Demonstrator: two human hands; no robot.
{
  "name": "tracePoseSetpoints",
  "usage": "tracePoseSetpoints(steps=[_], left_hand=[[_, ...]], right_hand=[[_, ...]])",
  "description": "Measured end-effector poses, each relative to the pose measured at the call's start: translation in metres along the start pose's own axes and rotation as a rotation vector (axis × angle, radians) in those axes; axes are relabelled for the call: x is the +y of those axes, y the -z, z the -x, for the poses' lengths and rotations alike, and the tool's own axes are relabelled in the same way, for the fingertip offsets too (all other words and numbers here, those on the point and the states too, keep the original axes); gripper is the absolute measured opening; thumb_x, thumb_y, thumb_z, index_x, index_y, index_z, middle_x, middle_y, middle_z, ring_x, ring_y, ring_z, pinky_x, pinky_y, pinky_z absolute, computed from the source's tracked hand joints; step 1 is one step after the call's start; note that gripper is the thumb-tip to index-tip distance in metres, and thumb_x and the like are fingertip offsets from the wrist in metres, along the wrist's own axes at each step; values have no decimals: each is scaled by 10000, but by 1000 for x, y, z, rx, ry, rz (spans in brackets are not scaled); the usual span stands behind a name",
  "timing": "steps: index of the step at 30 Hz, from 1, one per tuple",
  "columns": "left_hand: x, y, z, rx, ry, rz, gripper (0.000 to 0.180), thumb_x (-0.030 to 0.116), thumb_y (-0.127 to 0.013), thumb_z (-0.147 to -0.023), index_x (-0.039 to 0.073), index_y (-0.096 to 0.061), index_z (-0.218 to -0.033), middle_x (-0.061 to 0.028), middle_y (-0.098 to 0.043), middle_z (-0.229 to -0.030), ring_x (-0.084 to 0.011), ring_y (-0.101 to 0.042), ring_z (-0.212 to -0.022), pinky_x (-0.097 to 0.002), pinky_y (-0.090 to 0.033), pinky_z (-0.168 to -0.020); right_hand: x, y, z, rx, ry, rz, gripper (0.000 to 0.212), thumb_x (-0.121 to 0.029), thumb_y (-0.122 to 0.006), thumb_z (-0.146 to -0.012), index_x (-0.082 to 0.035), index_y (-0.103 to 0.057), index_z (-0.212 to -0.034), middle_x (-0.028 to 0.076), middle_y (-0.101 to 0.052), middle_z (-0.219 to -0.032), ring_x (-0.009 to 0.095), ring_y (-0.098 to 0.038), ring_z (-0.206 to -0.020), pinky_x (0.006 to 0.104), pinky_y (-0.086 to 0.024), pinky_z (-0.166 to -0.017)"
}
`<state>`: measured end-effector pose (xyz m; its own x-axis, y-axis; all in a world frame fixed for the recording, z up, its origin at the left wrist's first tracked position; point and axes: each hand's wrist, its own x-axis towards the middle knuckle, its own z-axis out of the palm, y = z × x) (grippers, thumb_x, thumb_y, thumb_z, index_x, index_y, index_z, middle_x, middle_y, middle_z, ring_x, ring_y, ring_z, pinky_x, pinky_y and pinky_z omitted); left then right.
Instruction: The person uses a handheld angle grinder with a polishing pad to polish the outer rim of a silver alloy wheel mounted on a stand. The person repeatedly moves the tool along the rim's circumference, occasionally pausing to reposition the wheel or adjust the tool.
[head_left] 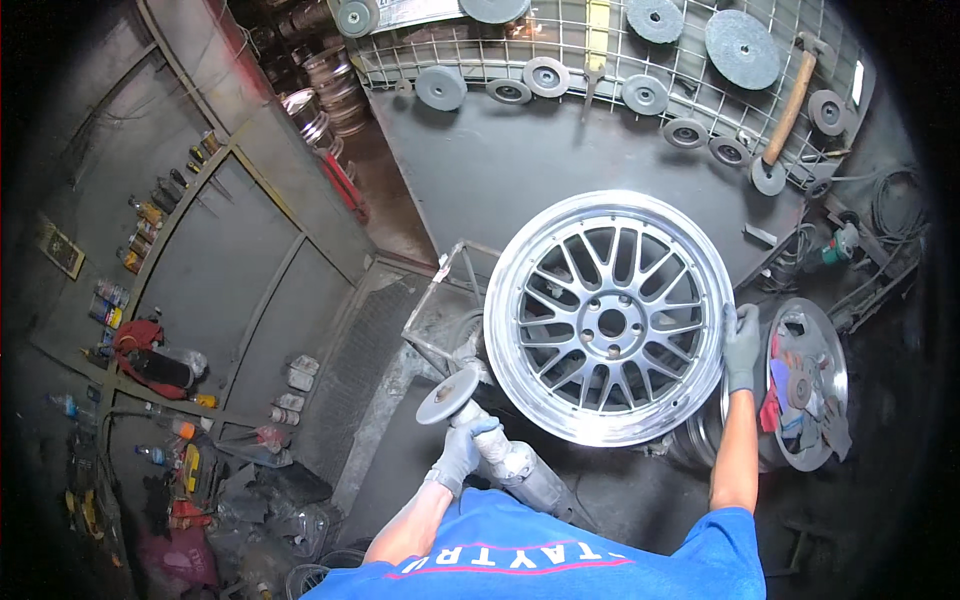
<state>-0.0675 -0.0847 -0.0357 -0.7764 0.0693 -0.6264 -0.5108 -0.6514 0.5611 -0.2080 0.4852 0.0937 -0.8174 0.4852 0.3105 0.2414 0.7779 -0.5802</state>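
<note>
A multi-spoke alloy wheel (612, 380) with a shiny, wide outer lip stands before me, its face toward me. My right hand (742, 345), in a grey glove, grips the wheel's right edge. Below and left of the wheel, my gloved left hand (462, 452) is closed round the neck of an angle grinder (535, 485). The grinder's round, flat grey disc (447, 396) points up and away from me, apart from the wheel lip. Its rear end reaches down beside my blue shirt; whether the disc spins cannot be made out.
A wire rack (690, 105) with sanding discs and a hammer (790, 110) spans the back. At right, another wheel rim (842, 350) holds discs and rags. A metal frame (430, 290) stands left of the wheel. Bottles and tools line the left wall (215, 275).
</note>
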Motion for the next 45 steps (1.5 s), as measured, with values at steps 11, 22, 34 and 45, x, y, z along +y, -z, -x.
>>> tracePoseSetpoints(steps=[11,22,34,45], left_hand=[[11,-15,15,-20,-103,-283,333,42,-881,-830,5,-779,-1146,-138,-767,-1055,-276,-758,-994,-410,-607,-945],[51,21,-19,-338,86,-422,192,66,-777,-909,79,-684,-1076,-73,-715,-1052,-249,-723,-1050,-424,-571,-1053],[36,29,-54,-560,334,-507,269,88,-803,-918,-12,-750,-1161,-153,-767,-1111,-268,-744,-1059,-403,-581,-1017],[-76,-101,5,-218,450,-454,286,73,-909,-823,69,-737,-1053,-51,-696,-941,-214,-714,-852,-390,-597,-779]], right_hand=[[24,-47,59,235,79,-38,447,-390,-703,-1060,12,-623,-1238,359,-677,-1105,569,-655,-1050,604,-496,-898],[-20,-95,255,174,-443,-207,614,-544,-660,-1065,67,-636,-1129,348,-743,-1070,536,-721,-1008,578,-540,-894],[-156,-99,584,-681,-695,-858,940,-359,-829,-969,65,-357,-1663,214,-543,-1609,290,-560,-1458,402,-435,-1230],[-87,7,588,-572,-970,-1055,614,-409,-649,-1117,38,-570,-1530,146,-638,-1488,213,-581,-1363,374,-446,-1176]])
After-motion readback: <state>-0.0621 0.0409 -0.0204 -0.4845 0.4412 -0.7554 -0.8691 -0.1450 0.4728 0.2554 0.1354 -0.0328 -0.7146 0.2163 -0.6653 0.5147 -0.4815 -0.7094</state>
